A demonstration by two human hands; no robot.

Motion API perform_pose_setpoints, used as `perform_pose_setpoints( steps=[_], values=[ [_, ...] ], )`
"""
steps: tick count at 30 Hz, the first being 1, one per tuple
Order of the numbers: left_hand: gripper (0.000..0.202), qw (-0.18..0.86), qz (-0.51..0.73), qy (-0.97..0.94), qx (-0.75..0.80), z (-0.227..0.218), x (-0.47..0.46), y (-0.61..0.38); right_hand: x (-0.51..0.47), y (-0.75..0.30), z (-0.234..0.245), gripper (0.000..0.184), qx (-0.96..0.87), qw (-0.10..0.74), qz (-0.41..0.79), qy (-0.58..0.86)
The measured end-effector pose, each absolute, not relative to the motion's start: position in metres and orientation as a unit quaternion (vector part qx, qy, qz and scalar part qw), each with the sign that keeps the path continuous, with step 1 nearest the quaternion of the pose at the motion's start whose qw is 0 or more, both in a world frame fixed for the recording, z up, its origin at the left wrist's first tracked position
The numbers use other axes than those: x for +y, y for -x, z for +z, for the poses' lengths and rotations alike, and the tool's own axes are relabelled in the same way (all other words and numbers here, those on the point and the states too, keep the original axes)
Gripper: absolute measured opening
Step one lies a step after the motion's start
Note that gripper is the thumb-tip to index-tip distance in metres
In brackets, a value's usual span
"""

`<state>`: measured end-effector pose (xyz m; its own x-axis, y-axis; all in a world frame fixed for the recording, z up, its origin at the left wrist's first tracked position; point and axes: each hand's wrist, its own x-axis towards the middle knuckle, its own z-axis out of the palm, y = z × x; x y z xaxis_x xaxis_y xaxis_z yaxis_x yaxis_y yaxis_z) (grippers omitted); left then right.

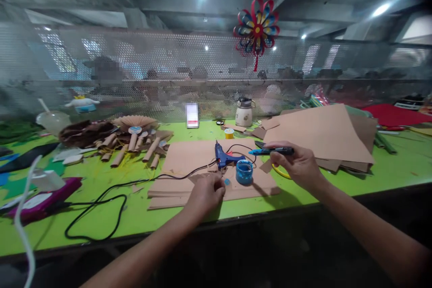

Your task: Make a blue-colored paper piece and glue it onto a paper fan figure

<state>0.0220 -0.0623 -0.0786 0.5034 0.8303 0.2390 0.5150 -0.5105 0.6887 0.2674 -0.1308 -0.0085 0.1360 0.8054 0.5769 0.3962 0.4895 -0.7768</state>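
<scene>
My right hand [302, 164] is raised over the right side of the brown paper, closed around a black marker [278, 150]. The marker's blue front end points left. Below that end stands an open jar of blue paint [244, 173], its rim smeared with blue. Resting on the brown paper sheets [182, 155], my left hand [205, 192] has its fingers drawn together; what they pinch, if anything, is hidden. Just right of those fingertips lies a small blue disc [227, 182]. A blue glue gun [224, 156] sits behind the jar and my left hand.
Paper fans with rolled handles [135, 139] are piled at left, near a purple power strip [43, 200]. A black cord [118, 184] crosses the green table. Stacked brown sheets [313, 130] lie right. A phone [192, 115], flask [243, 112] and yellow-labelled tub [228, 133] stand behind.
</scene>
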Motion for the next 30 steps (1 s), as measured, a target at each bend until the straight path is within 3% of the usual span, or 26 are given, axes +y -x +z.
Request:
perform_pose_setpoints(
  steps=[4,12,22,30],
  values=[
    [0.015,0.212,0.28,-0.848,0.397,-0.08,-0.073,-0.022,-0.115,-0.261,-0.01,0.027,-0.586,0.606,0.232,0.485],
    [0.019,0.02,0.218,-0.905,0.364,-0.077,-0.081,-0.019,-0.111,-0.283,-0.029,0.027,-0.592,0.528,0.319,0.519],
    [0.029,-0.008,0.206,-0.929,0.309,-0.084,-0.09,-0.019,-0.092,-0.281,-0.036,0.019,-0.633,0.512,0.231,0.532],
    [0.049,-0.086,0.245,-0.924,0.279,-0.097,-0.103,-0.012,-0.08,-0.272,-0.028,0.015,-0.74,0.366,0.182,0.534]
  ],
)
